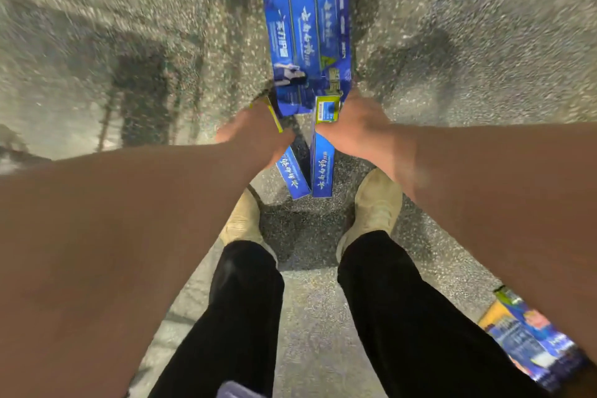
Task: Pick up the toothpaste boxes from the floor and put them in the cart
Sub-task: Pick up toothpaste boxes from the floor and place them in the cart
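Note:
I look straight down past both bare forearms at a speckled floor. My left hand (255, 132) grips a slim blue toothpaste box (292, 179) whose lower end sticks out under the palm. My right hand (358, 126) grips a second blue toothpaste box (323, 168) with a yellow-green end flap. Just beyond both hands a large blue multi-pack of toothpaste boxes (307, 39) lies flat on the floor. Another blue and orange toothpaste pack (529, 336) lies at the lower right, partly cut by my right arm. No cart is in view.
My two beige shoes (376, 200) and black trouser legs (245, 317) stand below the hands. Dark barred shadows (142, 87) fall across the grey floor at the left. The picture is blurred by motion.

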Available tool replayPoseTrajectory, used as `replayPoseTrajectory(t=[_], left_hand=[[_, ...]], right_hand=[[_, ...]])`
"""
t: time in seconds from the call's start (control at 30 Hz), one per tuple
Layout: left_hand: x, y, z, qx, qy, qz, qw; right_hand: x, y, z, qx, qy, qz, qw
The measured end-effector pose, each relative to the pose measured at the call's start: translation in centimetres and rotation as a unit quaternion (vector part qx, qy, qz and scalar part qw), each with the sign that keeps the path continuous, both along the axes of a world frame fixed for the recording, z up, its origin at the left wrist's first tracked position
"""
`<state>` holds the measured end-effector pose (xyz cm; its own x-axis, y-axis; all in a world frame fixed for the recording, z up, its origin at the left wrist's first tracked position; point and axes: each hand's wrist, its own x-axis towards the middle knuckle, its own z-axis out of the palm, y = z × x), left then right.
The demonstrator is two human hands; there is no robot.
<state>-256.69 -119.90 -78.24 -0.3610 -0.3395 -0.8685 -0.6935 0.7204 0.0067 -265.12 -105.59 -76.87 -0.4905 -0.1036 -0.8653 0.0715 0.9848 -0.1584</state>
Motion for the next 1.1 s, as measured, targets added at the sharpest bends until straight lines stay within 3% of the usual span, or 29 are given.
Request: replayPoseTrajectory(t=[0.23,0.47,0.57,0.6,0.63,0.67,0.7,0.73,0.9,1.0,1.1], left_hand=[[2.4,1.6,-6.6,0.009,0.027,0.186,0.982],[2.0,3.7,-8.3,-0.011,0.066,0.326,0.943],[1.2,2.9,-6.7,-0.04,0.119,0.313,0.941],[0.7,2.4,-6.2,-0.048,0.133,0.294,0.945],[-0.1,1.8,-5.8,-0.052,0.15,0.274,0.949],[-1.1,1.2,-5.4,-0.051,0.171,0.256,0.95],[-2.3,0.6,-5.2,-0.045,0.19,0.241,0.951],[-3.6,0.2,-5.1,-0.034,0.207,0.229,0.951],[-8.4,-0.4,-6.2,-0.016,0.238,0.23,0.943],[-8.9,0.3,-7.1,-0.006,0.252,0.256,0.933],[-7.6,1.8,-7.1,0.008,0.231,0.228,0.946]], right_hand=[[1.8,-1.1,-6.8,0.036,-0.017,-0.124,0.991],[2.8,-1.8,-7.7,0.013,0.07,-0.015,0.997],[1.4,-3.4,-5.5,-0.031,-0.003,-0.019,0.999],[0.5,-4.1,-5.4,0.025,0.031,0.073,0.997],[-1.0,-4.7,-4.9,0.045,0.048,0.088,0.994],[-1.9,-5.2,-4.8,0.007,0.06,-0.007,0.998],[-3.1,-5.7,-4.8,-0.05,0.038,-0.166,0.984],[-4.4,-5.8,-4.9,-0.084,0.041,-0.242,0.966],[-7.9,-6.7,-6.7,-0.083,0.084,-0.159,0.98],[-8.5,-6.8,-7.4,-0.079,0.093,-0.18,0.976],[-8.8,-6.5,-7.8,-0.054,0.1,-0.17,0.979]])
